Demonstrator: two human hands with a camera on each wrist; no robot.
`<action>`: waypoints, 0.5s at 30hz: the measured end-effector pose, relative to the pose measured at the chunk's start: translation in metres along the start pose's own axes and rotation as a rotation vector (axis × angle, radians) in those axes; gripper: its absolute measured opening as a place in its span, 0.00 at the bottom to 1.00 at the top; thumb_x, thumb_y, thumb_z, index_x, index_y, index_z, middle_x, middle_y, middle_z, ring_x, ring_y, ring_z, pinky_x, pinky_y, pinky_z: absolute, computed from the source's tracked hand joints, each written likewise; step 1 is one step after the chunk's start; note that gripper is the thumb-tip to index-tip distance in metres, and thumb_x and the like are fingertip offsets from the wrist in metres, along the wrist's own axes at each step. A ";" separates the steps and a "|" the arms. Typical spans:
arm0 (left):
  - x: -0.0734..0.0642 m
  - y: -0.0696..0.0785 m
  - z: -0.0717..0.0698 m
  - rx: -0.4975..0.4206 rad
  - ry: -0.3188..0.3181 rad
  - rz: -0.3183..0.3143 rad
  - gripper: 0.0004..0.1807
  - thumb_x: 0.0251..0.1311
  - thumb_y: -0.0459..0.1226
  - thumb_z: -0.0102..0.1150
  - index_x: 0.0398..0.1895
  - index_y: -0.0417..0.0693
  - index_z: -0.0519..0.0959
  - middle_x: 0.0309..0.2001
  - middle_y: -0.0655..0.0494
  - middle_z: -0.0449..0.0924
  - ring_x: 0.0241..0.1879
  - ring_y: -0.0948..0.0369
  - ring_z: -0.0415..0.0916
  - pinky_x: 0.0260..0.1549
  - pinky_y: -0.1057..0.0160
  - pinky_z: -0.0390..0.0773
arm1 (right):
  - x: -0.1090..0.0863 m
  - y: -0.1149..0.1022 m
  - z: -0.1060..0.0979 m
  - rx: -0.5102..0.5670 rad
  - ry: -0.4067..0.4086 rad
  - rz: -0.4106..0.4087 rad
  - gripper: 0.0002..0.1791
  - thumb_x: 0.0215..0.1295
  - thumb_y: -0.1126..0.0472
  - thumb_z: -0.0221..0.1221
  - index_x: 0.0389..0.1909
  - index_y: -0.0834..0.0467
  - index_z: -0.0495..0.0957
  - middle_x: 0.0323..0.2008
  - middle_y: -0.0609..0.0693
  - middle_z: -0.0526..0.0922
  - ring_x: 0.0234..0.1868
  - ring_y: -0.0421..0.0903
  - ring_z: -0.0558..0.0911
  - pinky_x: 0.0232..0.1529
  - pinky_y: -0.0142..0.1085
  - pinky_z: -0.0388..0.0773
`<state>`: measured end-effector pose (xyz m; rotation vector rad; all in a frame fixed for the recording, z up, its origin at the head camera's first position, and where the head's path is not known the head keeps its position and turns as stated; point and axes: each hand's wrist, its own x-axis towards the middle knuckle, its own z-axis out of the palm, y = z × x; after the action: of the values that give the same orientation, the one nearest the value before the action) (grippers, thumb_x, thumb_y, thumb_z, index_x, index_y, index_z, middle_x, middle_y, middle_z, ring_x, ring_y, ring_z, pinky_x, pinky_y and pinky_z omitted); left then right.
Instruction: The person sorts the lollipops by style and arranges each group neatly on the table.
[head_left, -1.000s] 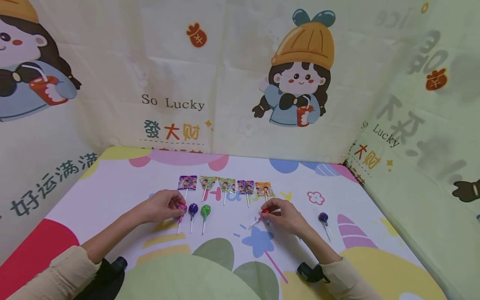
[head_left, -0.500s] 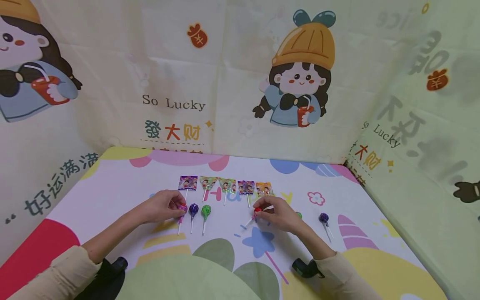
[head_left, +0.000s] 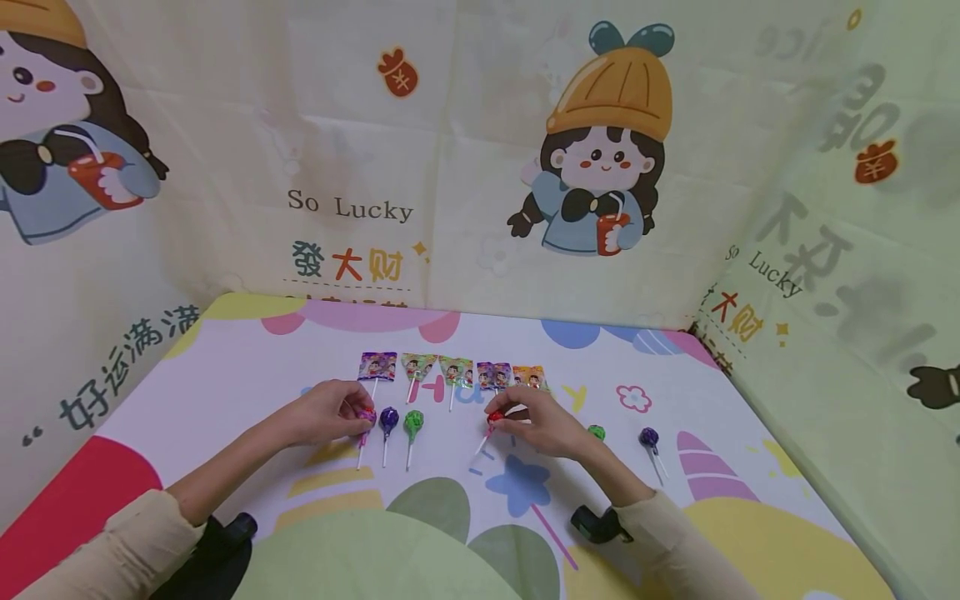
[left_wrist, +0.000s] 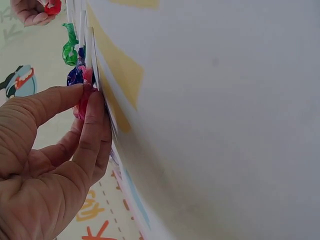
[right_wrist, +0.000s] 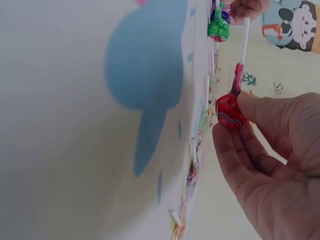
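My left hand (head_left: 328, 412) pinches a pink-red wrapped lollipop (left_wrist: 83, 108) between thumb and fingers, low at the table, its white stick toward me. Just right of it lie a dark purple lollipop (head_left: 388, 419) and a green lollipop (head_left: 413, 422), side by side with sticks toward me. My right hand (head_left: 542, 423) pinches a red lollipop (right_wrist: 230, 112) by its round head; its stick slants down-left in the head view. In the right wrist view the red lollipop shows beside the table surface, held between thumb and fingertips.
Behind the hands runs a row of several flat-packed lollipops, including a purple packet (head_left: 377, 367) and an orange packet (head_left: 528, 377). Right of my right forearm lie a green lollipop (head_left: 596, 432) and a purple lollipop (head_left: 649, 438). A printed cloth wall (head_left: 480, 167) stands behind the table.
My right hand has moved left with the red lollipop, toward the green one in the front row. The green lollipop by my right forearm has come into view. My left hand stays put.
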<state>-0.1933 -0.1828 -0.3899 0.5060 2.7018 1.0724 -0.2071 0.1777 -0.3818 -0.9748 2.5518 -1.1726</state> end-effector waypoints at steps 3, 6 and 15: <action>0.001 -0.001 0.000 0.004 0.000 0.015 0.12 0.59 0.33 0.72 0.41 0.40 0.79 0.32 0.54 0.77 0.33 0.59 0.72 0.35 0.65 0.77 | 0.005 -0.002 0.002 -0.001 -0.024 -0.030 0.11 0.69 0.69 0.63 0.50 0.63 0.80 0.49 0.52 0.83 0.52 0.50 0.82 0.58 0.42 0.80; 0.002 -0.003 0.000 0.007 0.000 0.029 0.12 0.59 0.33 0.72 0.41 0.40 0.79 0.32 0.55 0.77 0.33 0.59 0.72 0.35 0.65 0.76 | 0.010 -0.005 0.003 -0.007 -0.040 -0.040 0.12 0.68 0.69 0.64 0.51 0.62 0.81 0.50 0.50 0.83 0.52 0.47 0.81 0.58 0.40 0.80; 0.001 -0.001 -0.001 0.004 0.001 0.020 0.11 0.59 0.33 0.72 0.41 0.40 0.79 0.32 0.54 0.77 0.33 0.59 0.72 0.35 0.65 0.76 | 0.025 -0.008 0.009 0.006 -0.083 -0.113 0.13 0.67 0.69 0.65 0.51 0.61 0.81 0.49 0.51 0.83 0.51 0.47 0.81 0.59 0.41 0.79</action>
<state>-0.1945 -0.1839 -0.3904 0.5345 2.7062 1.0728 -0.2190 0.1533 -0.3794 -1.1541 2.4568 -1.1417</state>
